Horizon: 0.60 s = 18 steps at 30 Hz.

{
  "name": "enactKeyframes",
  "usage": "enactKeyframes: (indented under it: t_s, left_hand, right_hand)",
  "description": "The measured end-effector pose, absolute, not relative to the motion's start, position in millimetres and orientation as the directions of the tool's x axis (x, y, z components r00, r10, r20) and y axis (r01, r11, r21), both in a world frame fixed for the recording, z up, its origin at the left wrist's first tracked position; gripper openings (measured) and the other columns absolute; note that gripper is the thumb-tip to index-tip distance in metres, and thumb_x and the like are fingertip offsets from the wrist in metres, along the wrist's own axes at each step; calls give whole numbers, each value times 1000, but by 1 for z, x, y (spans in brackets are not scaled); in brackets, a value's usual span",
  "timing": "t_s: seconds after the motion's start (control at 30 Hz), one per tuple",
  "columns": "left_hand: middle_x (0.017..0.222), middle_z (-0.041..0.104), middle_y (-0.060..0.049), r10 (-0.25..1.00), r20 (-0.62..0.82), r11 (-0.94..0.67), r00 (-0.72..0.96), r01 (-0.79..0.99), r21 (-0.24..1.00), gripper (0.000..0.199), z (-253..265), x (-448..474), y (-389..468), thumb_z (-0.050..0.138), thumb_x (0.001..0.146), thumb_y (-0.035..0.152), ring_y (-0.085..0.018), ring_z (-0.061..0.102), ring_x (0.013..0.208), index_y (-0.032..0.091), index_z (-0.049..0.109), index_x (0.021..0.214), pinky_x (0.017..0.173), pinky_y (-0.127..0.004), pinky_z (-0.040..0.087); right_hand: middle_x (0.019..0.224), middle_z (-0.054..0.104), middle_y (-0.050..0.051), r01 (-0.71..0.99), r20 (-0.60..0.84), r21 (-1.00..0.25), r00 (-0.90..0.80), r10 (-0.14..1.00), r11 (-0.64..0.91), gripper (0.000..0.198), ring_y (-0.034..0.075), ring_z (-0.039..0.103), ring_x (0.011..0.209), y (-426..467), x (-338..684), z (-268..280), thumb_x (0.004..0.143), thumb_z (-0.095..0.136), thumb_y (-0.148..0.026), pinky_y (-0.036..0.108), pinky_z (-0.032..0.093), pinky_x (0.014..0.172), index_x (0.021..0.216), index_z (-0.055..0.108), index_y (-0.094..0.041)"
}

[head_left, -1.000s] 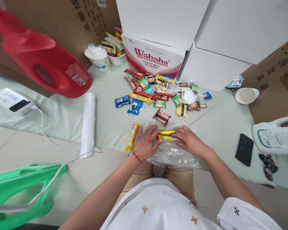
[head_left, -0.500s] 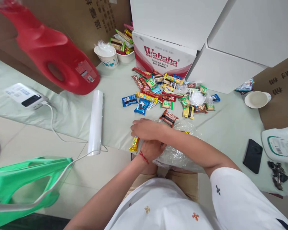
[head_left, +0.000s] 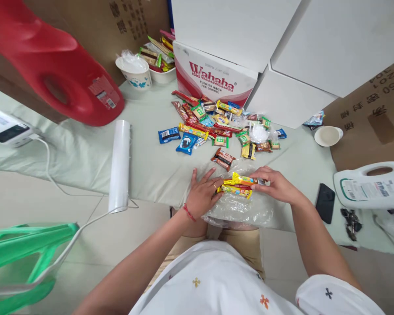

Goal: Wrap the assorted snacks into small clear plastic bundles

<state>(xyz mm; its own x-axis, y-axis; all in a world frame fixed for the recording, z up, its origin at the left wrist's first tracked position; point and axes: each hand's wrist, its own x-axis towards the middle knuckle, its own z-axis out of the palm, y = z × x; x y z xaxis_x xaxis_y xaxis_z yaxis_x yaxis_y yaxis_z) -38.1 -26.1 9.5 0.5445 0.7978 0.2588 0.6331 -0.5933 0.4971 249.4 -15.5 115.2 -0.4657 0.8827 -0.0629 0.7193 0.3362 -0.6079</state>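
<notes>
Small yellow-wrapped snack bars (head_left: 234,190) and a bit of red wrapping lie together on a crinkled clear plastic bag (head_left: 246,213) at the table's front edge. My right hand (head_left: 276,184) pinches the right end of the upper yellow snack bar (head_left: 244,179) between thumb and fingers. At the bars' left end, my left hand (head_left: 202,192) rests palm down on the plastic with its fingers spread; its fingertips touch or nearly touch the wrappers. A brown-wrapped biscuit (head_left: 223,159) lies just beyond the bag.
Mixed wrapped snacks (head_left: 213,124) are heaped before the Wahaha carton (head_left: 213,81). A plastic film roll (head_left: 120,166), red jug (head_left: 85,92) and paper cup (head_left: 136,76) stand left. A phone (head_left: 325,203), keys (head_left: 351,224), white jug (head_left: 374,186) and another cup (head_left: 328,136) are right.
My hands have uncrossed: the right moved from the left side over to the right and now grips a yellow bar. The left hand has spread its fingers. The bars now lie on the bag.
</notes>
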Motion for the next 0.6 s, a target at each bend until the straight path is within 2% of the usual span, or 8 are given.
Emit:
enactKeyframes:
  t_s: [0.07,0.17,0.27,0.33,0.43,0.53,0.6]
  left_hand:
    - [131,70,-8,808,271,-583,523,644,495,42,11,-38,-28,59,94,42,-31,38,149,27,60,134,124,-67,-2]
    - [136,66,-13,844,341,-536,415,686,492,50,15,-40,-35,59,92,45,-32,38,149,21,57,136,126,-64,4]
    - [141,63,-13,817,445,-556,367,704,441,44,19,-43,-44,55,94,39,-31,38,149,22,58,135,126,-62,8]
    - [144,61,-9,763,471,-627,442,682,377,41,20,-43,-49,55,96,37,-29,38,150,27,59,135,126,-63,4]
    - [152,54,-8,705,427,-704,567,633,322,51,20,-36,-51,57,96,46,-30,36,150,32,52,145,125,-65,-4]
    - [153,53,-10,718,352,-696,601,632,341,60,19,-24,-48,55,97,52,-31,37,150,31,44,152,123,-66,-8]
    - [148,58,-10,734,314,-679,602,640,359,56,17,-19,-45,52,99,48,-30,39,149,30,46,151,123,-66,-9]
  right_hand:
    - [107,72,10,714,-61,-596,-498,865,368,34,25,62,99,-20,239,104,97,61,-47,41,47,92,122,72,-27]
    - [101,72,10,740,-103,-503,-564,819,446,31,24,61,94,-14,221,94,96,63,-40,40,44,89,121,74,-25]
    - [101,72,9,727,-109,-471,-611,784,501,30,23,61,93,1,217,95,96,64,-41,37,43,88,120,74,-26]
    - [104,73,9,739,-41,-464,-568,822,488,30,23,62,96,16,218,96,100,57,-41,36,43,92,117,74,-23]
    - [109,72,13,860,7,-370,-377,926,352,38,26,62,103,44,208,93,101,53,-45,37,44,92,119,71,-17]
    - [109,71,17,933,-142,-234,-313,939,275,52,31,62,104,70,179,82,91,64,-58,37,46,84,119,68,-14]
    - [106,72,18,941,-239,-159,-330,913,298,50,33,61,103,82,164,75,87,69,-58,38,47,82,112,69,-15]
